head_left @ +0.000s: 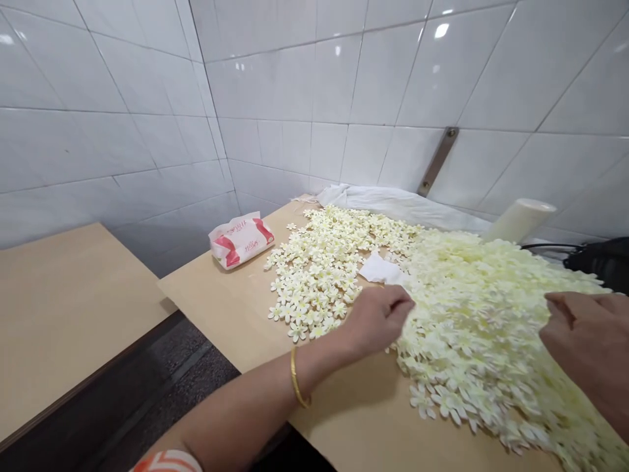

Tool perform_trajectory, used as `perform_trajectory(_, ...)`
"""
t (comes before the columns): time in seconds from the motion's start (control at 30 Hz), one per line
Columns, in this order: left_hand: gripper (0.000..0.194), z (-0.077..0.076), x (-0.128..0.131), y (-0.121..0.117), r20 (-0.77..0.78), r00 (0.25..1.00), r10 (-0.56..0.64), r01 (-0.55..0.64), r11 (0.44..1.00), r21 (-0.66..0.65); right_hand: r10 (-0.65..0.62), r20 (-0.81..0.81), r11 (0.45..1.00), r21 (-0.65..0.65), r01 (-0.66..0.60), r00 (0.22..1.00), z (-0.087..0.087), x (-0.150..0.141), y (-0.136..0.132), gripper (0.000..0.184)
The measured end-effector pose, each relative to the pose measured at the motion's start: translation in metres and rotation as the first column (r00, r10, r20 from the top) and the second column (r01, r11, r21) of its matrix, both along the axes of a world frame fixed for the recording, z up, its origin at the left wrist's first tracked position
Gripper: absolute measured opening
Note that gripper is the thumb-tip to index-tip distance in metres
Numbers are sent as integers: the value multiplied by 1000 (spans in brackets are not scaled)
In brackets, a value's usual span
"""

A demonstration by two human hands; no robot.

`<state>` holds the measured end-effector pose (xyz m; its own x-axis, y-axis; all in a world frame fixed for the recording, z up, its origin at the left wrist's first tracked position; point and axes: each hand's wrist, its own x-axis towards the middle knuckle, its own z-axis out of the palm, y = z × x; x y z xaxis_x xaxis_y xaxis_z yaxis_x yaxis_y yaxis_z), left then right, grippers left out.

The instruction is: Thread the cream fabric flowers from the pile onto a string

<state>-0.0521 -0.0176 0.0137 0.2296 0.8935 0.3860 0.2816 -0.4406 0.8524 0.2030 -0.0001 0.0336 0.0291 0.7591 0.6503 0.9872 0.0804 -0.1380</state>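
My left hand (378,318), with a gold bangle (295,377) on its wrist, hovers over the edge of the flower heap. Its fingers are curled closed, and anything inside them is hidden. At the right edge my right hand (590,341) is over the large pile of pale yellow-green artificial flowers (472,314). Those fingers also look pinched together, with whatever they grip out of sight. A second spread of small cream flowers (314,275) lies beyond my left hand. Between the two groups rests a crumpled white tissue (381,269).
A pink-and-white tissue pack (240,239) sits on the tan table (211,295). Behind the flowers are white cloth (393,200), a pale cylinder (521,219) and a black object (602,259). Another table (73,288) stands left across a gap. Tiled walls border the back.
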Motion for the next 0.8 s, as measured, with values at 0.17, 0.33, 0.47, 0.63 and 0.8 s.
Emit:
perform_trajectory(0.17, 21, -7, -77, -16, -107, 923, 370, -361, 928, 91, 179, 115, 982, 39, -184, 977, 4, -53, -25, 15)
perform_trajectory(0.33, 20, -33, -134, -42, -263, 791, 553, -542, 832, 119, 416, 68, 906, -110, -408, 907, -13, -108, -24, 19)
perform_trajectory(0.47, 24, -43, -144, -52, -322, 783, 533, -540, 838, 75, 429, 131, 880, -286, -380, 894, -26, -138, -10, 22)
perform_trajectory(0.63, 21, -44, -133, -51, -295, 831, 471, -473, 878, 71, 428, 139, 859, -371, -354, 893, -37, -167, 7, 18)
perform_trajectory(0.8, 19, -47, -127, -52, -273, 857, 437, -424, 899, 110, 409, 119, 851, -409, -331, 905, -45, -183, 19, 12)
